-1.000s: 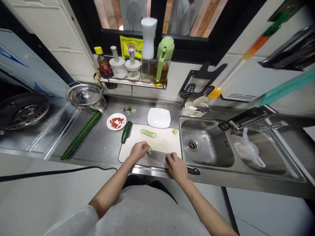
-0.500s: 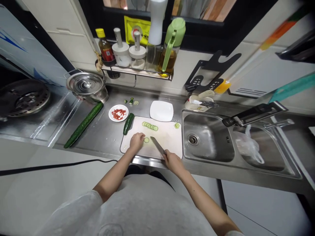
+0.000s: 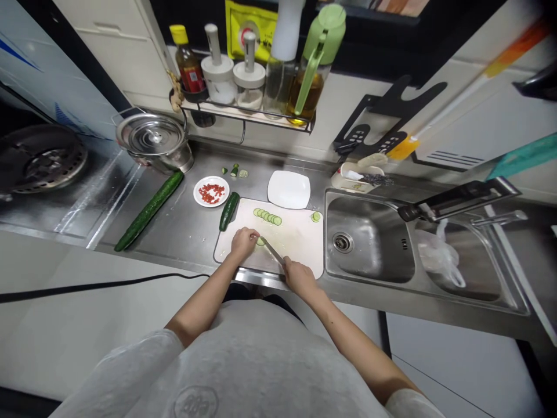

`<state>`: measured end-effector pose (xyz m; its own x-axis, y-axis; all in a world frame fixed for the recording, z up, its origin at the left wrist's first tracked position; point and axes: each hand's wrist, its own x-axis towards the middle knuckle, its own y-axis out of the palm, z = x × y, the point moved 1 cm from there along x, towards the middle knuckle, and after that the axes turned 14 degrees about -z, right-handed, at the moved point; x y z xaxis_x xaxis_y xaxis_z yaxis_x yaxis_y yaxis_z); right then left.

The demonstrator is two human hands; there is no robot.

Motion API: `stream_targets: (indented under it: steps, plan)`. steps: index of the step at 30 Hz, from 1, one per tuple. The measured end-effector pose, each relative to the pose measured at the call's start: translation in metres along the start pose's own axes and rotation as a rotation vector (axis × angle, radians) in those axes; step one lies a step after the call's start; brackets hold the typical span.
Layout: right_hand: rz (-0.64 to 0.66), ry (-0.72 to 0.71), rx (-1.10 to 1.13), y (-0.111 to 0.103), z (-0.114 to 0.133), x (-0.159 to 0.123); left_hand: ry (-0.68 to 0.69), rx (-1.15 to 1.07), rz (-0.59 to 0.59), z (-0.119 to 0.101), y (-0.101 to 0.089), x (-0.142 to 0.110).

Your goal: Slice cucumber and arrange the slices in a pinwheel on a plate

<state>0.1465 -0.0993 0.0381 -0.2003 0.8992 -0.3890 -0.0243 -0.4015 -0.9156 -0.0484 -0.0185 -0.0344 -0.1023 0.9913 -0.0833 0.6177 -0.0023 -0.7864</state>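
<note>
My left hand point(image 3: 244, 244) is closed in a pinch, its fingertips at the left edge of a cucumber slice point(image 3: 260, 241) on the white cutting board point(image 3: 300, 249). My right hand point(image 3: 300, 277) grips a kitchen knife point(image 3: 274, 251) by its handle. The blade points to the far left, its tip at that same slice, close to my left fingertips. Farther up the board lies an overlapping row of cucumber slices point(image 3: 267, 216). A few more slices point(image 3: 315, 216) sit at the board's far right corner. A cut piece of cucumber point(image 3: 229, 211) rests against the board's left edge.
Behind the board are a white plate point(image 3: 289, 190) and a small dish point(image 3: 211, 201) of chopped red pieces. A whole cucumber point(image 3: 149, 211) and a lidded steel pot point(image 3: 155, 139) are leftward. A double sink point(image 3: 369, 238) adjoins on the right; a condiment rack point(image 3: 256, 116) hangs above.
My right hand has brought the knife leftward, so its tip now meets the slice. My left fingertips have come closer to that slice. The whole view has shifted slightly.
</note>
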Motion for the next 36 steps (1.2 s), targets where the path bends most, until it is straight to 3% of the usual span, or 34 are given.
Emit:
stream_targets:
  steps: [24,36]
  plan:
    - [-0.008,-0.015,-0.067,0.004,0.014,0.005,-0.007,0.003,0.01,0.001,0.002,0.002]
    - [0.053,-0.028,-0.022,-0.002,0.013,0.009,0.011,0.019,0.014,-0.002,-0.001,0.001]
